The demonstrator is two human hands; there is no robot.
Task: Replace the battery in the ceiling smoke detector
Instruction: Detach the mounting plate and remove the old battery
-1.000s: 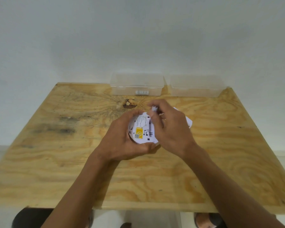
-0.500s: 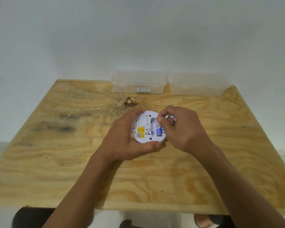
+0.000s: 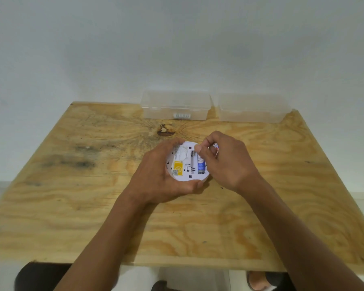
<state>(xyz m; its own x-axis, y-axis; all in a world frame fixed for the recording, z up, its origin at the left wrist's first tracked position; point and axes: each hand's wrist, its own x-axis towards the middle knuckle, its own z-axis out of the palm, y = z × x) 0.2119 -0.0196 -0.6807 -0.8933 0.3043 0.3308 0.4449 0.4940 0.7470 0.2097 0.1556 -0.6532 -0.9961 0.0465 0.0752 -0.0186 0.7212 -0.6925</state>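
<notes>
The round white smoke detector lies back-up at the middle of the wooden table, showing a yellow label and an open battery bay. My left hand cups it from the left and below. A blue-and-white battery lies in the right slot of the bay; the slot beside it looks empty. My right hand hovers over the bay's top right, index fingertip touching the battery's upper end. A second small battery is tucked in that hand's curled fingers, mostly hidden.
Two clear plastic lidded boxes stand at the table's far edge against the wall: the left box with a small white label, the right box. A dark knot marks the wood behind the detector. Feet show under the near edge.
My right hand shifted off the detector's back to its right side, uncovering the battery bay with one battery in it. The white piece by my right hand earlier is out of sight. My left hand kept its hold.
</notes>
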